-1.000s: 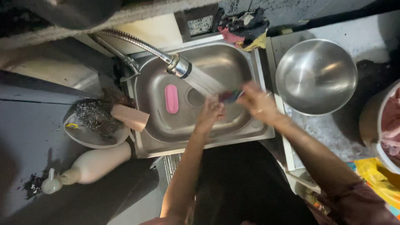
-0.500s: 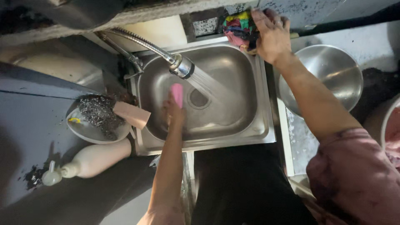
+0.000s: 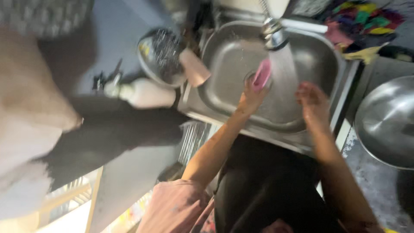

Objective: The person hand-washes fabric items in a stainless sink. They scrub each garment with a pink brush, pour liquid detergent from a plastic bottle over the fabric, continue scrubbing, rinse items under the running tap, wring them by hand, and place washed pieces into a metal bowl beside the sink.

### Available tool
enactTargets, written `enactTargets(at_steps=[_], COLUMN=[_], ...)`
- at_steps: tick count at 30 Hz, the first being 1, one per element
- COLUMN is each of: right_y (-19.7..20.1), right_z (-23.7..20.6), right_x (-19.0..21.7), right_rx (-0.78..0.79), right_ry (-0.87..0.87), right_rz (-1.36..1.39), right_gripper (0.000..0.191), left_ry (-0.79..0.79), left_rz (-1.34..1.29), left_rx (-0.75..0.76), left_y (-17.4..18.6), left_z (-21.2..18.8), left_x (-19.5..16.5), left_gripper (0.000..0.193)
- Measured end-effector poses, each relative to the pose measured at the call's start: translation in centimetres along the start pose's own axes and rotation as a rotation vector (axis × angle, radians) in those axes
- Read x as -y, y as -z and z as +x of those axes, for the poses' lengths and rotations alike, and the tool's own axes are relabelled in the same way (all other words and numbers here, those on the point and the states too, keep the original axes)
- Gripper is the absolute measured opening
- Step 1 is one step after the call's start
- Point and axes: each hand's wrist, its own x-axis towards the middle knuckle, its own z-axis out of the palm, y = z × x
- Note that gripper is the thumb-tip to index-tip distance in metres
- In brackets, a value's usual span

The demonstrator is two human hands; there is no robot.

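A steel sink is set into a dark grey counter, and water runs from the faucet into the basin. The left hand grips a pink bar of soap over the drain. The right hand is open and holds nothing, just beside the stream. Left of the sink stand a dish of scrubbers and a pale pump bottle. A steel bowl sits to the right, and bright cloths lie behind the sink.
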Motion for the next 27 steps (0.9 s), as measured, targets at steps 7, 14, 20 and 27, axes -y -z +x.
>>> enactTargets(at_steps=[7, 14, 20, 27], right_y=[-0.8, -3.3, 4.2, 5.4], right_z=[0.8, 6.5, -1.5, -6.6], right_x=[-0.8, -0.8, -5.0, -3.3], right_rx=[-0.011, 0.135, 0.001, -0.125], right_ry=[-0.172, 0.090, -0.079, -0.171], right_rz=[0.563, 0.025, 0.545, 0.297], right_gripper=[0.046, 0.029, 0.043, 0.035], left_ry=[0.258, -0.010, 0.095, 0.141], left_rz=[-1.015, -0.638, 0.100, -0.147], left_rx=[0.563, 0.500, 0.085, 0.051], left_y=[-5.1, -2.5, -4.2, -3.3], left_z=[-2.2, 4.3, 4.7, 2.6], left_x=[-1.2, -1.5, -0.5, -2.2], left_gripper=[0.050, 0.039, 0.029, 0.029])
